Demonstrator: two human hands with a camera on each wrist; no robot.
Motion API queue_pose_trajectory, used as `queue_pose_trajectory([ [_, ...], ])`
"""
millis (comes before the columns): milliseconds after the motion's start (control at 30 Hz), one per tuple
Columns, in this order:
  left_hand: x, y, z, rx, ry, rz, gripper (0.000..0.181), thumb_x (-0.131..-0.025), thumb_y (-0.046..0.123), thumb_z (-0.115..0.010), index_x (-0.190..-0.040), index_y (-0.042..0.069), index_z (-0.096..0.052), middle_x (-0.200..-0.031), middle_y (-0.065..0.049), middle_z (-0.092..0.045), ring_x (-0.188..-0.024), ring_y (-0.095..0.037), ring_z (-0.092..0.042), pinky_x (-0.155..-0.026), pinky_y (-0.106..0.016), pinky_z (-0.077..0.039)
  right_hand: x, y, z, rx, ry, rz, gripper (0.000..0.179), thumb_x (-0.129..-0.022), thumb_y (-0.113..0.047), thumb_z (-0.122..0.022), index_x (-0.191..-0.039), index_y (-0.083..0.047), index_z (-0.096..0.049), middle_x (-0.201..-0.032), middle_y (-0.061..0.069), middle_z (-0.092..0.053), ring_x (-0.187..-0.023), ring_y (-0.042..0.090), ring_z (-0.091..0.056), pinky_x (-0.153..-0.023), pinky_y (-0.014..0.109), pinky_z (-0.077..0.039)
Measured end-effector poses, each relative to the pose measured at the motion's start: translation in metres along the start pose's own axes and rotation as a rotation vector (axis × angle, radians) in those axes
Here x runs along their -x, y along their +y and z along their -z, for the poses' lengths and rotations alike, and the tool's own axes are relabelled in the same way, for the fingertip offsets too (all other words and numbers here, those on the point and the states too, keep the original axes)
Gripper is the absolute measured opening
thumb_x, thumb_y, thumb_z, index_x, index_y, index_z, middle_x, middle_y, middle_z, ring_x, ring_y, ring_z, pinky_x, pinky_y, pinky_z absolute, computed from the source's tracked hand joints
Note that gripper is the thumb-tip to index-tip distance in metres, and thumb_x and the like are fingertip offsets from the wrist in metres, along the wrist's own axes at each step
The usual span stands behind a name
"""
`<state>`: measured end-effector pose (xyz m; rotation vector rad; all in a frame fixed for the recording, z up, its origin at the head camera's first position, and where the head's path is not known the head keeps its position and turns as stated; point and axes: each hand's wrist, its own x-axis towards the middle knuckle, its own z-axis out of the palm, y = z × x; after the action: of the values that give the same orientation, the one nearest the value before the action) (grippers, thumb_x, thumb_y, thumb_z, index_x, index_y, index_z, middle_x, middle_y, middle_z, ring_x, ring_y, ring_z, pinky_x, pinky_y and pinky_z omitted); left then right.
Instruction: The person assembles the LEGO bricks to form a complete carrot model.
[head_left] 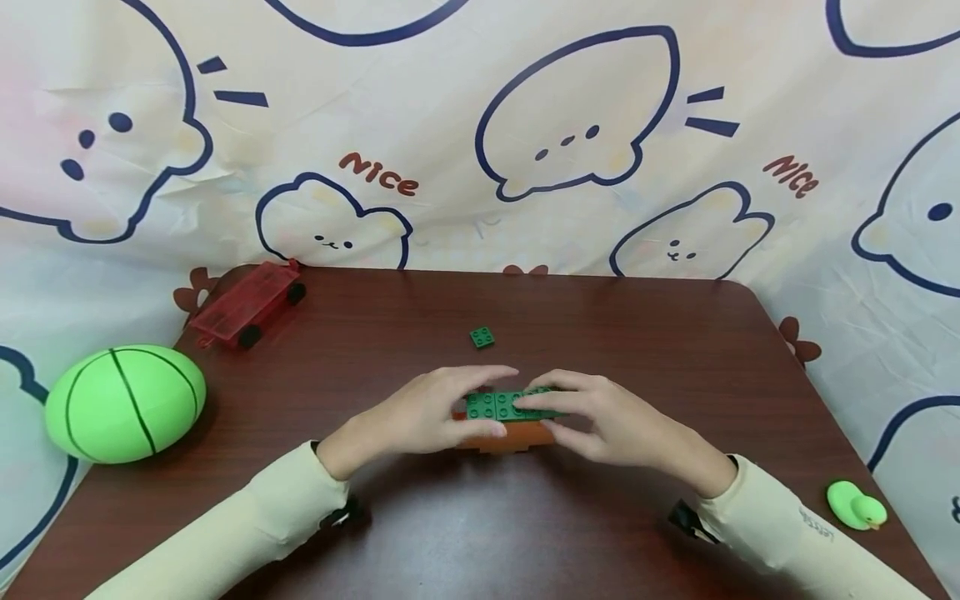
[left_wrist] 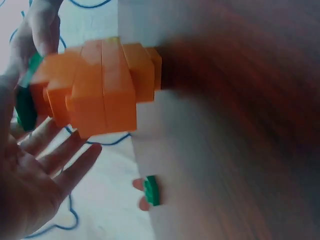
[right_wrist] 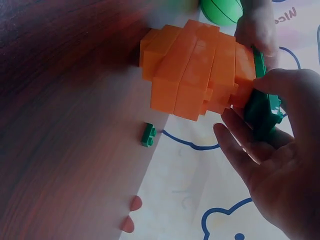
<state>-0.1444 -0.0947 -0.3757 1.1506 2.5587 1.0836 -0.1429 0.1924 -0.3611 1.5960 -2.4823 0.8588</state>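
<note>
An orange brick build point(head_left: 513, 437), stepped and widest in the middle, stands upright on the table. Green studded bricks point(head_left: 483, 406) lie along its top. My left hand point(head_left: 423, 412) is around the build's left end, thumb in front and fingers behind; in the left wrist view its fingers are fairly straight beside the orange bricks point(left_wrist: 102, 85). At the right end, my right hand point(head_left: 618, 417) holds the green brick point(right_wrist: 261, 115), with the thumb in front and fingers on top and behind. Whether the left thumb touches the build is hard to tell.
A small green brick point(head_left: 482, 337) lies behind the build. At the left are a green ball point(head_left: 126, 404) and a clear red toy wagon point(head_left: 246, 302) with black wheels. A green toy duck point(head_left: 857, 505) sits near the right edge of the brown table point(head_left: 637, 333).
</note>
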Motion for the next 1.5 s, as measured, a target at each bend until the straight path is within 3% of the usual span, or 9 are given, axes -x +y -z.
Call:
queue_pose_trajectory([
  [133,-0.018,-0.024,0.004,0.013,0.010,0.137,0.048,-0.108,0.043,-0.050,-0.150,0.020,-0.052,-0.142,-0.006,-0.059,-0.124,-0.018,-0.061,-0.102,-0.045,-0.054,0.001,-0.001,0.000,0.000,0.009,-0.001,0.044,-0.091,-0.004,-0.074,-0.132,-0.019,-0.070,-0.125,0.001,-0.067,-0.097,0.006,-0.065,-0.078,0.019,-0.056],
  [333,-0.053,-0.069,0.000,-0.232,0.010,0.316,0.052,-0.103,0.035,-0.062,-0.152,0.023,-0.051,-0.146,-0.011,-0.052,-0.130,-0.031,-0.056,-0.105,-0.053,-0.051,0.002,-0.004,-0.003,-0.005,-0.001,-0.038,0.041,-0.092,-0.007,-0.075,-0.129,-0.022,-0.071,-0.126,-0.003,-0.064,-0.099,0.003,-0.064,-0.080,0.017,-0.056],
  [500,-0.076,-0.085,0.000,-0.405,-0.054,0.305,0.045,-0.101,0.030,-0.067,-0.144,0.021,-0.061,-0.136,-0.011,-0.060,-0.121,-0.029,-0.057,-0.100,-0.046,-0.053,-0.003,-0.007,-0.003,0.022,-0.016,-0.060,0.037,-0.093,-0.012,-0.076,-0.128,-0.024,-0.071,-0.126,-0.006,-0.064,-0.100,0.001,-0.064,-0.081,0.018,-0.057],
  [633,-0.083,-0.083,0.006,-0.371,-0.079,0.280,0.031,-0.099,0.015,-0.069,-0.130,0.011,-0.071,-0.126,-0.012,-0.066,-0.115,-0.027,-0.061,-0.098,-0.040,-0.055,-0.006,-0.009,-0.001,0.037,-0.018,-0.072,0.042,-0.093,-0.015,-0.076,-0.133,-0.025,-0.067,-0.126,-0.007,-0.065,-0.102,0.002,-0.063,-0.078,0.019,-0.056],
  [767,-0.073,-0.075,0.018,-0.286,-0.070,0.264,0.035,-0.098,0.011,-0.069,-0.132,0.006,-0.068,-0.127,-0.013,-0.068,-0.115,-0.025,-0.063,-0.098,-0.040,-0.056,-0.012,-0.011,-0.001,0.110,-0.039,-0.046,0.048,-0.093,-0.023,-0.077,-0.139,-0.028,-0.064,-0.130,-0.007,-0.066,-0.109,0.005,-0.064,-0.084,0.024,-0.057],
  [900,-0.053,-0.059,0.035,-0.116,-0.022,0.215,0.041,-0.096,0.013,-0.072,-0.135,0.004,-0.065,-0.127,-0.011,-0.068,-0.112,-0.023,-0.067,-0.095,-0.038,-0.059,-0.022,-0.013,-0.002,0.197,-0.040,0.022,0.042,-0.094,-0.026,-0.077,-0.135,-0.027,-0.068,-0.127,-0.005,-0.069,-0.104,0.007,-0.067,-0.083,0.027,-0.057],
  [1133,-0.006,-0.018,0.048,0.200,0.040,0.073,0.035,-0.093,0.014,-0.077,-0.128,0.013,-0.070,-0.116,-0.003,-0.073,-0.099,-0.013,-0.074,-0.088,-0.029,-0.061,-0.024,-0.012,-0.005,0.155,0.001,0.049,0.036,-0.092,-0.019,-0.079,-0.127,-0.022,-0.074,-0.120,-0.002,-0.073,-0.092,0.006,-0.070,-0.074,0.020,-0.057],
  [1300,0.018,0.003,0.040,0.257,0.028,0.011,0.037,-0.090,0.015,-0.080,-0.126,0.013,-0.072,-0.115,-0.001,-0.075,-0.093,-0.008,-0.074,-0.083,-0.029,-0.062,-0.023,-0.011,-0.007,0.136,0.021,0.063,0.035,-0.092,-0.017,-0.079,-0.126,-0.021,-0.074,-0.118,-0.002,-0.073,-0.087,0.004,-0.069,-0.071,0.018,-0.055],
  [1500,0.026,0.012,0.036,0.266,0.050,0.028,0.035,-0.086,0.014,-0.084,-0.120,0.012,-0.076,-0.112,-0.001,-0.077,-0.089,-0.007,-0.075,-0.080,-0.026,-0.062,-0.024,-0.011,-0.008,0.117,0.020,0.054,0.034,-0.092,-0.017,-0.078,-0.125,-0.022,-0.074,-0.115,-0.003,-0.073,-0.084,0.003,-0.067,-0.069,0.016,-0.053],
])
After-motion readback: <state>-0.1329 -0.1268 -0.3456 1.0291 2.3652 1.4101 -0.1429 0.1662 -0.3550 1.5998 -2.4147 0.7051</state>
